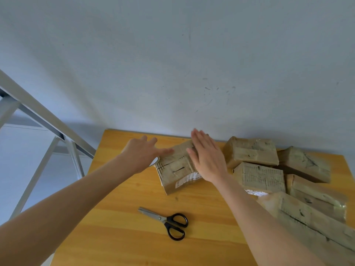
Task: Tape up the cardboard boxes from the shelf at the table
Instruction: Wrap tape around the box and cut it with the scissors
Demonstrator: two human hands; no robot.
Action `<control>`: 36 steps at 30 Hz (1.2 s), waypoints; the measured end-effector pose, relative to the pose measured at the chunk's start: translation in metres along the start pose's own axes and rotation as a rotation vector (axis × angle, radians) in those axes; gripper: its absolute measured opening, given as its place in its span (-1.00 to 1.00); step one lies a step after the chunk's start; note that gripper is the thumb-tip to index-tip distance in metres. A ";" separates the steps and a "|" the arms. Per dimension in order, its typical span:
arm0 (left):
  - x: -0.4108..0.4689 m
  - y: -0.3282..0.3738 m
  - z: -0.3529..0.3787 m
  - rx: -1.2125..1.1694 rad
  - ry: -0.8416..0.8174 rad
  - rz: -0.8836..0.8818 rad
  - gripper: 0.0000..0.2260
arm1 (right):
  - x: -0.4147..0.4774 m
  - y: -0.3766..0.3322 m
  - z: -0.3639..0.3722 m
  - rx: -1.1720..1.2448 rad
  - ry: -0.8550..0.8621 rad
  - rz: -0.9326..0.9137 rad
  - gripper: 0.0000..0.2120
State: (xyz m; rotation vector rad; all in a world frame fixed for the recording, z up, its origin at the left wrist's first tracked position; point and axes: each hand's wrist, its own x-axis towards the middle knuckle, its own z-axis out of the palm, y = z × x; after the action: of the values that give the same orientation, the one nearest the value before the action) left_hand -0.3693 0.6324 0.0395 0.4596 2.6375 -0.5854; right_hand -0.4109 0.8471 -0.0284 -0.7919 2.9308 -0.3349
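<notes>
A worn cardboard box (177, 169) wrapped in clear tape lies at the far middle of the yellow wooden table (123, 223). My left hand (143, 153) lies over its left end with the thumb stretched across the top. My right hand (206, 156) rests flat on its right side, fingers straight and pointing toward the wall. A small white piece, possibly tape (155, 161), shows just under my left hand; what it is cannot be made out.
Black-handled scissors (169, 222) lie on the table in front of the box. Several other taped cardboard boxes (263, 177) are piled along the table's right side. A white metal shelf frame (44, 131) stands to the left, and a pale wall rises behind the table.
</notes>
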 end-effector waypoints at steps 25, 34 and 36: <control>0.026 -0.014 -0.014 -0.785 -0.133 -0.131 -0.82 | -0.113 -0.036 0.068 0.055 0.211 -0.189 -0.81; 0.018 -0.011 -0.024 -0.827 -0.077 -0.111 -0.77 | -0.156 -0.067 0.105 -0.026 -0.432 -0.042 -0.61; 0.017 -0.009 -0.023 -0.837 -0.064 -0.107 -0.77 | -0.157 -0.071 0.112 -0.090 -0.441 -0.031 -0.56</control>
State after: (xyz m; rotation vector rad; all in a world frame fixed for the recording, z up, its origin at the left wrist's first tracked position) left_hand -0.3949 0.6390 0.0540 0.0361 2.5570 0.4769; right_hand -0.2256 0.8456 -0.1163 -0.8033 2.5350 -0.0219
